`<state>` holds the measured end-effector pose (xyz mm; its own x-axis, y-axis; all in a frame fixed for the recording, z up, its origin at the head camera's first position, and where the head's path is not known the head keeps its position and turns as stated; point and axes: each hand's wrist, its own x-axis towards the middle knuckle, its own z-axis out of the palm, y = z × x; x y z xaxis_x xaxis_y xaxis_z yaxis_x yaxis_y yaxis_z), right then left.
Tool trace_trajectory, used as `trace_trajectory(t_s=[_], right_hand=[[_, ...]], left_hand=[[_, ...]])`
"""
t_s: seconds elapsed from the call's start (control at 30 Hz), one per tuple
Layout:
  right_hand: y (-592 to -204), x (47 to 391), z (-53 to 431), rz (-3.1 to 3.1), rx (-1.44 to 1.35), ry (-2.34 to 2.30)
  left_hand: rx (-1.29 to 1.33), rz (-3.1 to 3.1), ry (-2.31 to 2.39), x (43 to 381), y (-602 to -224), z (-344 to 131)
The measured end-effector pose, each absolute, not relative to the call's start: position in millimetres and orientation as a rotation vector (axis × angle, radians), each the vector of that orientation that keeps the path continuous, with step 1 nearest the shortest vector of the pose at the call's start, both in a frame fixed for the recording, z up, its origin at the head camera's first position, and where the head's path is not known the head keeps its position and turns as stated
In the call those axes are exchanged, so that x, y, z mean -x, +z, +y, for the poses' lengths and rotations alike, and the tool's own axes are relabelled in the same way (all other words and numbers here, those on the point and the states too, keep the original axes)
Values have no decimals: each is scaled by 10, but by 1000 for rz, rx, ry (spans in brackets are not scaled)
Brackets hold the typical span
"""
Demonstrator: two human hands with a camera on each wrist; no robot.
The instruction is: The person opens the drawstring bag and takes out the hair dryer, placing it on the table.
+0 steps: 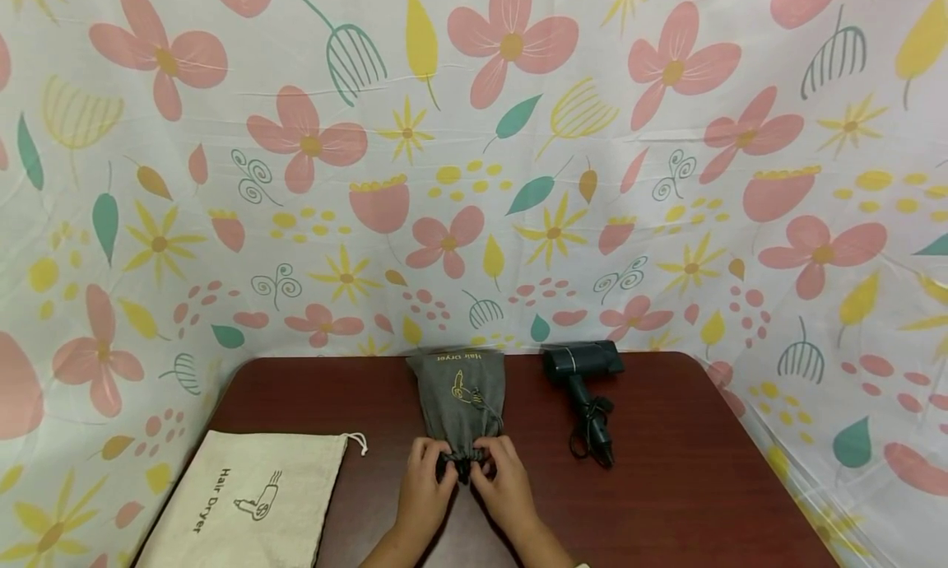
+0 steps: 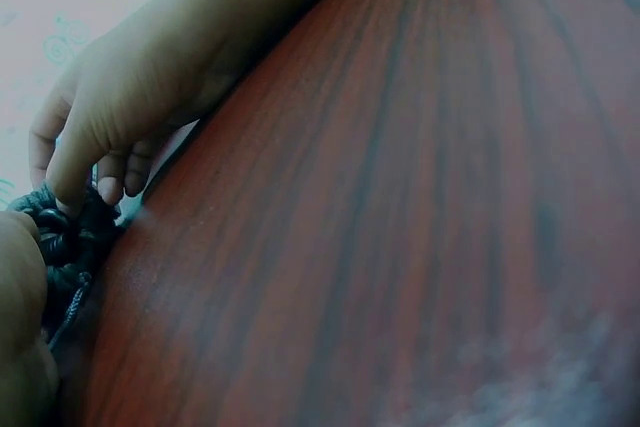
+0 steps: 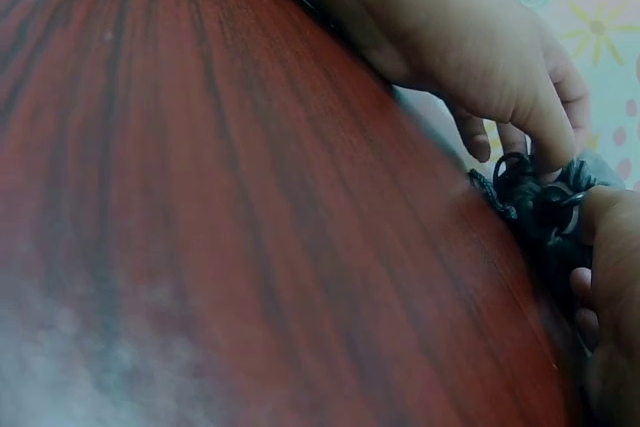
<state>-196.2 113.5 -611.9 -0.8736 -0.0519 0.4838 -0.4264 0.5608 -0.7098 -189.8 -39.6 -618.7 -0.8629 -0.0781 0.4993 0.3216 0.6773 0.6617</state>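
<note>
A grey drawstring bag [image 1: 444,407] lies on the table, its mouth towards me and gathered into folds. Yellow "Hair Dryer" lettering and a dryer drawing are printed on it, and a drawstring lies loose over its front. My left hand [image 1: 422,487] pinches the left side of the gathered mouth between thumb and fingers. On the other side, my right hand [image 1: 505,487] pinches the edge in the same way. Between the hands, black cord loops [image 3: 540,202] bunch at the opening; the left wrist view shows this dark bundle [image 2: 65,237] too. Whatever fills the bag is hidden.
To the right lies a black hair dryer [image 1: 581,362] with its cord wound about the handle. A cream drawstring bag [image 1: 296,469] with a dryer print lies flat at the left. Behind the dark red wooden table [image 1: 666,486] hangs a flowered cloth [image 1: 444,140].
</note>
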Motion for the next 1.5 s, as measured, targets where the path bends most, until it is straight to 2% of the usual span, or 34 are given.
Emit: trace_trajectory(t_s=[0.73, 1.5], right_hand=[[-6146, 1981, 1131, -2276, -379, 1193], [-6144, 1972, 1147, -2321, -245, 1187]], left_hand=[[105, -2369, -1081, 1869, -6141, -383], [92, -2298, -1130, 1899, -6187, -399]])
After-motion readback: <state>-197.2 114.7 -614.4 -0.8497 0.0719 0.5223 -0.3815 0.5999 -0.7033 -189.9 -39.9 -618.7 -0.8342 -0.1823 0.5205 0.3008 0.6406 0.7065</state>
